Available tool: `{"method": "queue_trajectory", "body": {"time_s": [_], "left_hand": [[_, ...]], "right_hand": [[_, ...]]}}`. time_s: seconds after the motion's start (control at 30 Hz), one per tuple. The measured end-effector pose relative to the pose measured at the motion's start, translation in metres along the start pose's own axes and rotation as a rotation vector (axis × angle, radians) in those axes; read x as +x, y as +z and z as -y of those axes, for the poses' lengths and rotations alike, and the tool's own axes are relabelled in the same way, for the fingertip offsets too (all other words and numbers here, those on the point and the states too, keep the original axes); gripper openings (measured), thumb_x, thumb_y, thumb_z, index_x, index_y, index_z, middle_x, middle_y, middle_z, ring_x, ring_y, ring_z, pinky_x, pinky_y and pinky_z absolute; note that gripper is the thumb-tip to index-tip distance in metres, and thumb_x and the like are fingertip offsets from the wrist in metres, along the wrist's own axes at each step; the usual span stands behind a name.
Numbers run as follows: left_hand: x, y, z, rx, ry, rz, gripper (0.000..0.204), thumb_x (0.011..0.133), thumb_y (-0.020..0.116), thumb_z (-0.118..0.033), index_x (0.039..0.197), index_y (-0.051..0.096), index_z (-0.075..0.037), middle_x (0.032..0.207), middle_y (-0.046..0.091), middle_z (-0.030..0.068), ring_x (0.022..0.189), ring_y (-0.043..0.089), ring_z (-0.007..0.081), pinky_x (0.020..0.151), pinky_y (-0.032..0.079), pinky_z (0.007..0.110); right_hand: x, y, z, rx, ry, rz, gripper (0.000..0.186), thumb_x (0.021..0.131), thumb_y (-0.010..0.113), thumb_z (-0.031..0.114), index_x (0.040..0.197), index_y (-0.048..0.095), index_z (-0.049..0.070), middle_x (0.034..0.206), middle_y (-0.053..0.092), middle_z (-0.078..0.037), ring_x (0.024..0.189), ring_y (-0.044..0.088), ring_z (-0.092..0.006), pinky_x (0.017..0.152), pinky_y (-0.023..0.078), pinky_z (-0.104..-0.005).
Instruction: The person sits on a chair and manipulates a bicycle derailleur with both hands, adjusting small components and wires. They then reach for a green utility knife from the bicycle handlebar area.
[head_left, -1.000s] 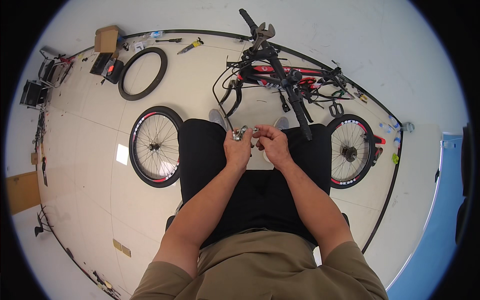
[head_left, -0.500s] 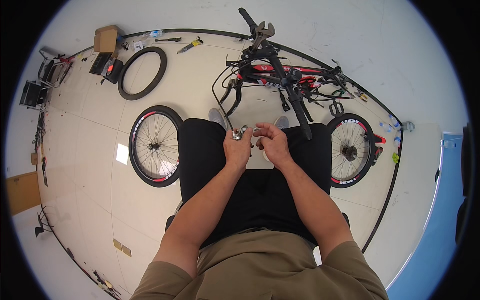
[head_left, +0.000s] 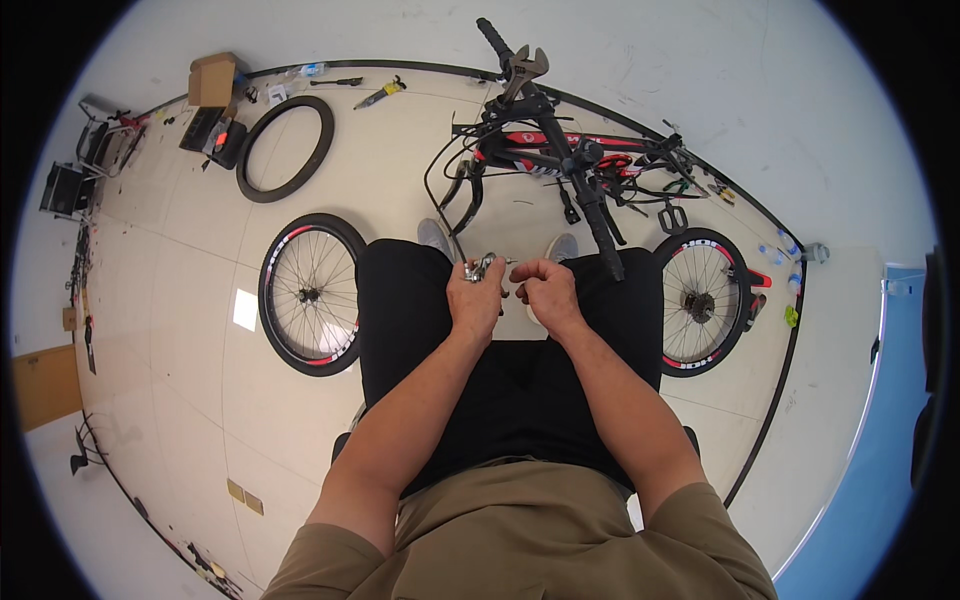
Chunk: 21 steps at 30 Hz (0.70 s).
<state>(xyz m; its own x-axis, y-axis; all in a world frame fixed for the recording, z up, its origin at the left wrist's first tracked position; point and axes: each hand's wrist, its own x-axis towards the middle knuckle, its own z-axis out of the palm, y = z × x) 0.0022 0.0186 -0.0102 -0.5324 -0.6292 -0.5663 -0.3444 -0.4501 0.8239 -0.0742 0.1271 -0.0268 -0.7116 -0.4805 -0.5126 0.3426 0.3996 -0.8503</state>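
Note:
My left hand [head_left: 474,300] is closed round a silver metal bicycle part [head_left: 480,268], a brake mechanism by its look, between my knees, with a dark cable running up from it toward the bicycle. Just right of it, my right hand [head_left: 547,297] has its fingers bent and drawn together beside a thin wire end [head_left: 511,262]; whether they grip anything is hidden. Above both hands stands a black and red bicycle frame [head_left: 525,138] with handlebar [head_left: 590,195], fork and hanging cables. An adjustable wrench [head_left: 525,67] rests on the handlebar.
Wheels lie either side of me [head_left: 310,295] [head_left: 700,305]. A loose tyre [head_left: 286,105] lies upper left near an open cardboard box [head_left: 212,80] and black cases. Tools [head_left: 380,93], bottles [head_left: 785,250] and chairs [head_left: 75,175] line the walls.
My right hand's fingers have lowered slightly and curled in beside the silver part. My left hand holds the same part in about the same place.

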Motion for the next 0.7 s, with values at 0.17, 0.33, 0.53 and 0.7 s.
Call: {"method": "queue_trajectory", "body": {"time_s": [0.17,0.33,0.53,0.7], "left_hand": [[-0.001,0.001,-0.002,-0.016,0.0,0.002,0.033,0.089,0.073,-0.023,0.106,0.055,-0.001,0.068,0.056,0.0011,0.052,0.049,0.0083,0.045,0.04,0.025],[0.002,0.0,0.003,-0.002,0.013,-0.022,0.034,0.085,0.076,-0.025,0.099,0.056,-0.001,0.07,0.059,0.0033,0.057,0.056,0.0103,0.046,0.043,0.028],[0.003,0.0,0.005,0.001,0.015,-0.022,0.032,0.085,0.076,-0.023,0.098,0.056,-0.001,0.07,0.058,0.003,0.057,0.055,0.0103,0.047,0.043,0.028],[0.001,0.002,0.001,0.054,0.004,-0.003,0.032,0.087,0.074,-0.024,0.102,0.056,-0.001,0.068,0.057,0.0021,0.053,0.052,0.0093,0.045,0.042,0.026]], "right_hand": [[-0.006,0.003,0.01,0.175,-0.065,0.005,0.038,0.083,0.046,-0.006,0.116,0.063,0.0,0.1,0.069,-0.008,0.073,0.063,-0.0131,0.067,0.051,-0.0278],[-0.002,0.002,0.003,0.221,-0.083,0.057,0.044,0.081,0.045,-0.007,0.12,0.063,0.002,0.105,0.068,-0.008,0.079,0.062,-0.0123,0.069,0.051,-0.027],[-0.003,0.002,0.007,0.196,-0.161,0.013,0.052,0.076,0.044,-0.01,0.12,0.065,0.005,0.11,0.067,-0.006,0.093,0.06,-0.0138,0.079,0.051,-0.0277],[0.007,-0.002,-0.011,0.146,-0.289,0.079,0.052,0.073,0.042,-0.011,0.117,0.066,0.005,0.111,0.066,-0.006,0.102,0.06,-0.0182,0.093,0.047,-0.0306]]}}
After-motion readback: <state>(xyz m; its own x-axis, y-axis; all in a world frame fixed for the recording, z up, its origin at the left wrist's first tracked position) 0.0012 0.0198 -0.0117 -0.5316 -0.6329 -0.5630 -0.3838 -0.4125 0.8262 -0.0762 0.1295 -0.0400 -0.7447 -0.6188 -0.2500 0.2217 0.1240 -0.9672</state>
